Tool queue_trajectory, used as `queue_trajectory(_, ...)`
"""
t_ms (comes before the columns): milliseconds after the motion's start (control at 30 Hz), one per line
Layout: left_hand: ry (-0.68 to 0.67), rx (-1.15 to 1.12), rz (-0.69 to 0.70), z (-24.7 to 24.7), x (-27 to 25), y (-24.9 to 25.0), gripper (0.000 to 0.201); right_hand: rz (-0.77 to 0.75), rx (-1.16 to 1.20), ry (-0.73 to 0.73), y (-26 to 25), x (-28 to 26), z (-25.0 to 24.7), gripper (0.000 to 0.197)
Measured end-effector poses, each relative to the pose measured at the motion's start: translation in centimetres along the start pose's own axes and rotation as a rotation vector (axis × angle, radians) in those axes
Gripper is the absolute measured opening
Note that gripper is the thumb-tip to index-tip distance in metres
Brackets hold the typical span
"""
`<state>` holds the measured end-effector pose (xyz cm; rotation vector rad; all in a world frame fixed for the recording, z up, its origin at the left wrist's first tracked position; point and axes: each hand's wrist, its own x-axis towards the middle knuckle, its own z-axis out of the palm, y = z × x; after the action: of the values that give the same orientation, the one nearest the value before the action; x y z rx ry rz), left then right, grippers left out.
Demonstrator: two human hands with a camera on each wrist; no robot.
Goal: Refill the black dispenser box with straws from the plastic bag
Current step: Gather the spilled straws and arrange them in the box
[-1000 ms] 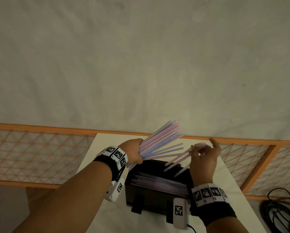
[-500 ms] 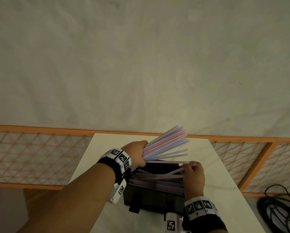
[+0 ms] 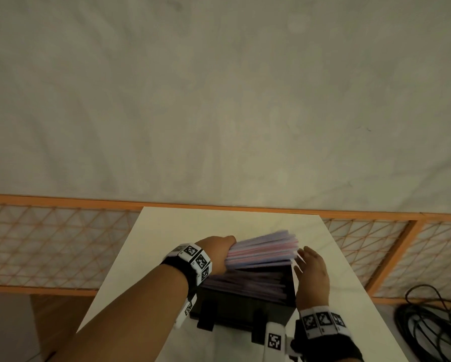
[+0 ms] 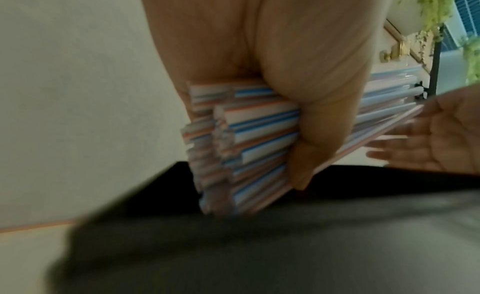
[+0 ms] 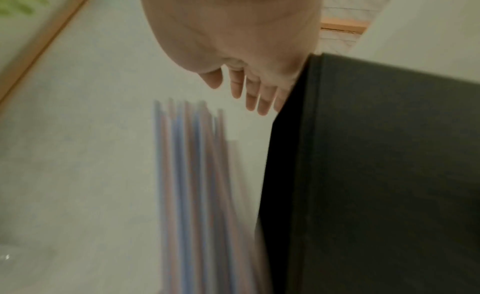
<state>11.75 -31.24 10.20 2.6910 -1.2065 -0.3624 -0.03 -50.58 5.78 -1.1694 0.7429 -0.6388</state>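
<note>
The black dispenser box [image 3: 242,308] stands open on the white table [image 3: 167,231], with several striped straws lying inside it [image 3: 245,283]. My left hand [image 3: 220,253] grips a thick bundle of red- and blue-striped straws [image 3: 265,248] by its left end, holding it just above the box. In the left wrist view the fingers wrap round the bundle [image 4: 259,138]. My right hand [image 3: 312,270] is open with straight fingers at the right ends of the straws, beside the box's right wall [image 5: 363,175]. The plastic bag is not in view.
An orange-framed mesh fence [image 3: 57,244] runs behind the table on both sides. Coiled black cables [image 3: 433,325] lie on the floor at the right. A pale wall fills the upper view.
My right hand laid its few straws into the box, let go and opened beside the bundle's right ends. My left hand lowered the fanned bundle to nearly level over the box.
</note>
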Motion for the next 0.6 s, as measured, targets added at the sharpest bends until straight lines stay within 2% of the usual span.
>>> queue_trajectory(33, -0.03, 0.025, 0.0, 0.6, 0.2, -0.1, 0.04, 0.054, 0.127, -0.028, -0.6, -0.1, 0.1, 0.03)
queue_trajectory(100, -0.091, 0.066, 0.002, 1.8, 0.3, -0.4, 0.047, 0.061, 0.126, -0.09, -1.0, -0.2, 0.3, 0.035)
queue_trajectory(167, -0.122, 0.081, -0.005, 2.9, 0.3, -0.9, 0.057, 0.0, -0.079, -0.126, -0.6, -0.5, 0.5, 0.035)
queue_trajectory(367, -0.043, 0.022, -0.045, 4.6, 0.5, -2.0, 0.099, -0.306, -0.606, -0.2, 0.5, -1.5, 0.9, 0.031)
queue_trajectory(467, -0.042, 0.074, -0.055, 4.5, 0.2, -1.6, 0.091, -0.3, -0.644, -0.21, 1.3, -1.6, 0.9, 0.036)
queue_trajectory(533, -0.042, 0.127, -0.055, 4.7, 0.0, -1.4, 0.079, -0.237, -0.546, -0.177, 1.1, -1.6, 0.7, 0.037)
queue_trajectory(600, -0.029, 0.146, -0.042, 5.1, 0.0, -1.5, 0.079, -0.161, -0.396, -0.191, 0.7, -1.8, 0.4, 0.043)
